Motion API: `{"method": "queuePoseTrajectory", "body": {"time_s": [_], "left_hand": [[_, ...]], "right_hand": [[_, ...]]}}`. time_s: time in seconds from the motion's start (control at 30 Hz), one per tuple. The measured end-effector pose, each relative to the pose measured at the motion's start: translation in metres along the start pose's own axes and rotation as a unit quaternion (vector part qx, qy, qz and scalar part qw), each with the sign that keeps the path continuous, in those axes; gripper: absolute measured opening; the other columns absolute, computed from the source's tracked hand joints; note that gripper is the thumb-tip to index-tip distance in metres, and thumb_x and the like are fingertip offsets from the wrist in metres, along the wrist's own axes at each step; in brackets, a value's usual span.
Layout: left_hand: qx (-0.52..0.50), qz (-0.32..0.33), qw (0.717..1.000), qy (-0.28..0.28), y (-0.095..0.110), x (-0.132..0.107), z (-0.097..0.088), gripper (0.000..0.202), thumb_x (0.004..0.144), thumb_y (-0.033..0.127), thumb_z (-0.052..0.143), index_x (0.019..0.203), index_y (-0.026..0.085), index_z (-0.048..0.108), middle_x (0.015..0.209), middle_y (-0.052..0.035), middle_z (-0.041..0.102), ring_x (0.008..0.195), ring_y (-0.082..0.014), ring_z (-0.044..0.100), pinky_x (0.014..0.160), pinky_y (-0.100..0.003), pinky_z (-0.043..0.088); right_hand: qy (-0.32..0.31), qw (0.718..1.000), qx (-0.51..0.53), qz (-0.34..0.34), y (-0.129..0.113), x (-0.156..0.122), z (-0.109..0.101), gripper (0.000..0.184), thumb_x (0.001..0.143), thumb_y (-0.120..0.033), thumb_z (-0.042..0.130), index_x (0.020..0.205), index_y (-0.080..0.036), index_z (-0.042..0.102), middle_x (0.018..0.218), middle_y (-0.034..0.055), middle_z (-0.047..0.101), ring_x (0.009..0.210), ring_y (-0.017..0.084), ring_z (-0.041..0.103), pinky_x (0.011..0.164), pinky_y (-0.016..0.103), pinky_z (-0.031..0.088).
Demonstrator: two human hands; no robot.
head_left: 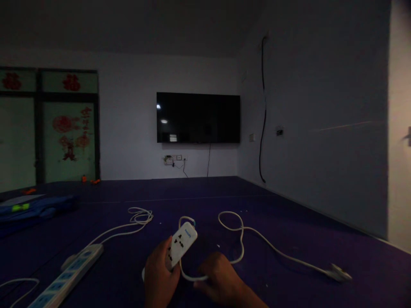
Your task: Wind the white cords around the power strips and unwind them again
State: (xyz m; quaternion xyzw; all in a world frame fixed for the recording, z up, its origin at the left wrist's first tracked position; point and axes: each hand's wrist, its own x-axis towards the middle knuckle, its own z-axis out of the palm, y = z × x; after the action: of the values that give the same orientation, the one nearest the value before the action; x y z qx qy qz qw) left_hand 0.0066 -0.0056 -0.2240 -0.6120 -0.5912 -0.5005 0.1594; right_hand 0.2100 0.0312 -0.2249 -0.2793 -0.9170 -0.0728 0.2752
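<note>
Left grip (159, 269), power strip (183, 243) inside, protruding forward

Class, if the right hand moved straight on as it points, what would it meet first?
Besides the cord it holds, probably the white power strip in the left hand, though depth is unclear.

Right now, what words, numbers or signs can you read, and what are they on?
"福", a red sign, once on each upper glass pane.
Perhaps "PHILIPS", in blue, on the power strip in the left hand; too small to be sure.
Red writing on the glass door: too blurred.
</note>
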Motion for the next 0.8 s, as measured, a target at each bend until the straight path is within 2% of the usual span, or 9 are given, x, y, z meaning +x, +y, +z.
{"method": "queuePoseTrajectory", "body": {"time_s": [0.07, 0.23, 0.33, 0.43, 0.53, 0.6, 0.8], "left_hand": [[-0.004, 0.002, 1.0, 0.002, -0.001, 0.0, 0.0, 0.048, 0.07, 0.026, 0.055, 0.117, 0.017, 0.052, 0.11, -0.0107, 0.064, 0.099, -0.0266, 0.061, 0.084, -0.041, 0.05], [-0.019, 0.024, 1.0, 0.005, -0.004, -0.003, 0.001, 0.048, 0.071, 0.026, 0.055, 0.118, 0.018, 0.051, 0.111, -0.011, 0.064, 0.099, -0.0266, 0.061, 0.084, -0.041, 0.05], [-0.032, 0.063, 0.998, -0.004, -0.004, -0.006, 0.004, 0.052, 0.069, 0.021, 0.054, 0.12, 0.018, 0.049, 0.111, -0.0111, 0.064, 0.1, -0.026, 0.061, 0.084, -0.041, 0.051], [-0.032, 0.1, 0.994, -0.02, -0.002, -0.008, 0.004, 0.055, 0.067, 0.019, 0.054, 0.122, 0.019, 0.049, 0.111, -0.0112, 0.064, 0.1, -0.026, 0.061, 0.084, -0.04, 0.05], [-0.027, 0.123, 0.99, -0.056, 0.003, -0.01, 0.002, 0.059, 0.065, 0.017, 0.055, 0.124, 0.021, 0.049, 0.114, -0.0103, 0.063, 0.103, -0.026, 0.059, 0.087, -0.04, 0.049], [-0.024, 0.134, 0.987, -0.08, 0.006, -0.011, 0.001, 0.061, 0.064, 0.016, 0.054, 0.125, 0.022, 0.049, 0.115, -0.0099, 0.062, 0.105, -0.0257, 0.058, 0.089, -0.04, 0.047], [-0.025, 0.157, 0.979, -0.128, 0.007, -0.014, 0.0, 0.065, 0.063, 0.013, 0.052, 0.127, 0.02, 0.048, 0.118, -0.0101, 0.061, 0.108, -0.0258, 0.055, 0.092, -0.041, 0.046]], "right_hand": [[-0.029, 0.999, -0.04, 0.011, -0.002, 0.003, -0.001, 0.039, 0.082, -0.051, 0.047, 0.067, -0.018, 0.061, 0.065, 0.0041, 0.066, 0.063, 0.016, 0.06, 0.06, 0.026, 0.037], [-0.074, 0.995, -0.062, 0.032, -0.007, 0.009, -0.005, 0.023, 0.082, -0.035, 0.049, 0.075, -0.019, 0.065, 0.074, 0.0037, 0.07, 0.072, 0.018, 0.065, 0.062, 0.025, 0.037], [-0.083, 0.991, -0.051, 0.087, -0.006, 0.013, -0.007, 0.022, 0.082, -0.028, 0.047, 0.078, -0.02, 0.067, 0.081, 0.0046, 0.072, 0.078, 0.019, 0.066, 0.064, 0.025, 0.038], [-0.063, 0.982, -0.045, 0.174, 0.001, 0.014, -0.007, 0.023, 0.08, -0.021, 0.046, 0.079, -0.02, 0.069, 0.083, 0.0063, 0.072, 0.08, 0.019, 0.067, 0.064, 0.025, 0.039], [-0.021, 0.964, -0.043, 0.262, 0.011, 0.013, -0.006, 0.021, 0.072, -0.011, 0.049, 0.074, -0.019, 0.069, 0.079, 0.0086, 0.072, 0.075, 0.021, 0.067, 0.059, 0.025, 0.038], [0.03, 0.952, -0.026, 0.302, 0.018, 0.011, -0.005, 0.02, 0.071, -0.011, 0.05, 0.07, -0.019, 0.068, 0.074, 0.0095, 0.071, 0.07, 0.022, 0.067, 0.055, 0.025, 0.036], [0.219, 0.909, 0.067, 0.347, 0.032, 0.005, -0.003, 0.026, 0.084, -0.028, 0.044, 0.073, -0.021, 0.066, 0.068, 0.007, 0.07, 0.061, 0.019, 0.063, 0.052, 0.025, 0.036]]}}
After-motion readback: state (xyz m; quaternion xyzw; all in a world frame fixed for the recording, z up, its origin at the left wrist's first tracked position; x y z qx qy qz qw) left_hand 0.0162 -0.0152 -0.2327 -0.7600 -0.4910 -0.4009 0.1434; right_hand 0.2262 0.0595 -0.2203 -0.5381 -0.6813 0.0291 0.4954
